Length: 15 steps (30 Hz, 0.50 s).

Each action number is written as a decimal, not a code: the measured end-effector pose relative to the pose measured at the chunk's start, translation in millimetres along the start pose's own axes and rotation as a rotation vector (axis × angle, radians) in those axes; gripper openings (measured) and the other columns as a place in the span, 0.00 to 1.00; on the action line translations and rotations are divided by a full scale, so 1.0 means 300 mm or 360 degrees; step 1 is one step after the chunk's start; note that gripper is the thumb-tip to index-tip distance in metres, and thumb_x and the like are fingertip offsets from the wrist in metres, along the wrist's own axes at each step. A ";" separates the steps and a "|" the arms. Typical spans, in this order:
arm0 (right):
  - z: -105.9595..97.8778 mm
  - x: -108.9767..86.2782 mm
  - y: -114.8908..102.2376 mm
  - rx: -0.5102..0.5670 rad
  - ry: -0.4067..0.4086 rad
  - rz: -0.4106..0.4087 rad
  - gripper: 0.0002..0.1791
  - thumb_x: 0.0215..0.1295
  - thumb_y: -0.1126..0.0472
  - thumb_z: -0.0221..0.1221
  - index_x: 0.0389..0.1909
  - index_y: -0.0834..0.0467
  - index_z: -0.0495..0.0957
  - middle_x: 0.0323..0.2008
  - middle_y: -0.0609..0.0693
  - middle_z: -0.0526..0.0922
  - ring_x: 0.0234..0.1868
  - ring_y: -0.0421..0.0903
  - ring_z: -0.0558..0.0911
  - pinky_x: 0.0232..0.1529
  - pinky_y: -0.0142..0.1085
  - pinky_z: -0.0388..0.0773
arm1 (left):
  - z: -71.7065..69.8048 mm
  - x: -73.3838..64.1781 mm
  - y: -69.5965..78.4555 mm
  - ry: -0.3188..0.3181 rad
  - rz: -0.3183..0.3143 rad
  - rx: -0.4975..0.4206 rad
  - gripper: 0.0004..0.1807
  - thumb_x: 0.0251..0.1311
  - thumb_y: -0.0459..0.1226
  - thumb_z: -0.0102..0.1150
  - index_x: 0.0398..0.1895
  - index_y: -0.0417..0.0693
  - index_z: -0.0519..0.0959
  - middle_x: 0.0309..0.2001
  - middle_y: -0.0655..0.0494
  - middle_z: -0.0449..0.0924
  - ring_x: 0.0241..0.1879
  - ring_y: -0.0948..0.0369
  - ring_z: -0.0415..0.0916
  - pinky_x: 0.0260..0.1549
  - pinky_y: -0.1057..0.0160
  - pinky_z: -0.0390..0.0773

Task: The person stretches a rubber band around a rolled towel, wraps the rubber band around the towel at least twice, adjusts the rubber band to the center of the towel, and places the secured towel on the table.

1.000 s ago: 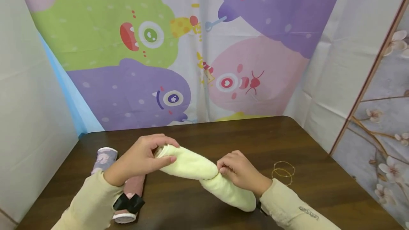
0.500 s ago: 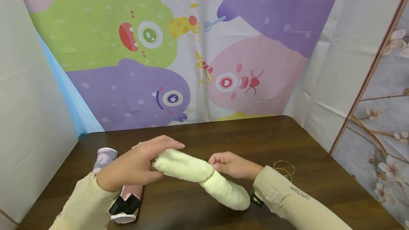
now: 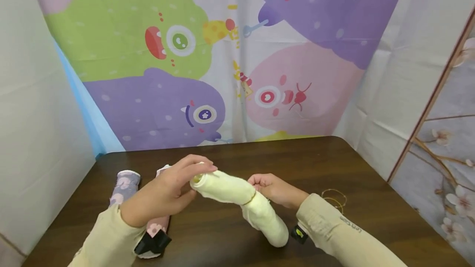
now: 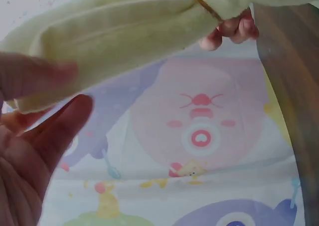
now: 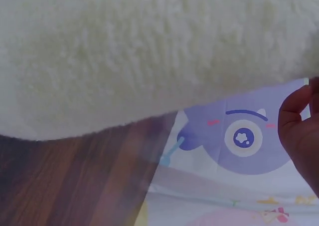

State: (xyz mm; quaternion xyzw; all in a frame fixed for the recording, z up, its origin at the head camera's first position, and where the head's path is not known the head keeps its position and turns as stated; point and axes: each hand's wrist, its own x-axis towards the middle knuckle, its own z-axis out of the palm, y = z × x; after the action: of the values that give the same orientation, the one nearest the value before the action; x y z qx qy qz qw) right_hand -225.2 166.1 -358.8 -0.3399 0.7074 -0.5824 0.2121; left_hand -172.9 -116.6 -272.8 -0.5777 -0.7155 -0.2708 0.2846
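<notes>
A pale yellow rolled towel (image 3: pixel 226 186) is held tilted above the table, bent at its middle. A thin gold band (image 3: pixel 253 197) cinches it there; the left wrist view also shows this band (image 4: pixel 203 4). My left hand (image 3: pixel 167 193) holds the open upper-left end, fingers over the top and thumb low at the near side. My right hand (image 3: pixel 276 190) is at the bend, its curled fingers pinching at the band from the far side; the fingertips are partly hidden by the towel. In the right wrist view the towel's fuzzy surface (image 5: pixel 149 51) fills the upper part.
On the dark wooden table (image 3: pixel 222 242), a purple patterned roll (image 3: pixel 124 186) and a pink roll with a black bow (image 3: pixel 153 244) lie at left, partly behind my left arm. Thin gold rings (image 3: pixel 335 199) lie at right. A cartoon-printed curtain (image 3: pixel 167 106) hangs behind.
My left thumb has slid from the towel's top to its near underside. My right hand has shifted slightly left around the band. The towel's lower half now hangs more steeply.
</notes>
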 end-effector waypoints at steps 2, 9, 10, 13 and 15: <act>0.005 -0.003 0.000 0.0002 -0.0012 -0.0004 0.14 0.71 0.67 0.44 0.40 0.79 0.68 0.33 0.44 0.80 0.33 0.36 0.77 0.34 0.27 0.74 | 0.007 0.010 -0.005 0.0062 0.0067 0.0014 0.16 0.62 0.30 0.55 0.54 0.39 0.70 0.48 0.47 0.74 0.45 0.53 0.75 0.48 0.69 0.73; 0.044 0.018 0.003 0.0070 -0.0117 0.0021 0.13 0.67 0.70 0.47 0.41 0.81 0.67 0.32 0.43 0.80 0.32 0.36 0.77 0.35 0.28 0.74 | 0.016 0.046 0.001 0.0187 0.0169 -0.0074 0.19 0.62 0.44 0.59 0.44 0.36 0.75 0.35 0.51 0.77 0.32 0.60 0.75 0.34 0.70 0.77; 0.051 0.022 0.001 0.0070 -0.0133 0.0031 0.13 0.66 0.70 0.47 0.41 0.81 0.67 0.31 0.44 0.81 0.32 0.36 0.77 0.35 0.27 0.74 | 0.018 0.050 0.000 0.0204 0.0169 -0.0083 0.19 0.61 0.45 0.60 0.42 0.36 0.75 0.34 0.51 0.77 0.32 0.60 0.75 0.33 0.70 0.76; 0.069 0.032 -0.008 0.0038 -0.0148 0.0063 0.13 0.64 0.72 0.47 0.43 0.80 0.69 0.32 0.45 0.81 0.31 0.35 0.77 0.34 0.27 0.74 | 0.027 0.060 -0.002 0.0251 0.0139 -0.0065 0.18 0.61 0.46 0.60 0.36 0.37 0.74 0.33 0.50 0.77 0.32 0.59 0.76 0.33 0.69 0.76; 0.077 0.038 -0.013 0.0016 -0.0119 0.0086 0.12 0.65 0.72 0.46 0.42 0.79 0.69 0.31 0.46 0.81 0.31 0.36 0.77 0.33 0.27 0.74 | 0.033 0.060 -0.004 0.0296 0.0118 -0.0039 0.19 0.61 0.47 0.60 0.33 0.38 0.73 0.32 0.50 0.77 0.30 0.59 0.75 0.30 0.69 0.75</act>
State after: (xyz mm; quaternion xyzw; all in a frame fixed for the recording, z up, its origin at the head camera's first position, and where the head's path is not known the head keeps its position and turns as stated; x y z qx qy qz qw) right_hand -216.0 141.7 -359.4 -0.3412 0.7050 -0.5668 0.2556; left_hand -178.0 -97.7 -266.8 -0.5796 -0.6607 -0.3213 0.3526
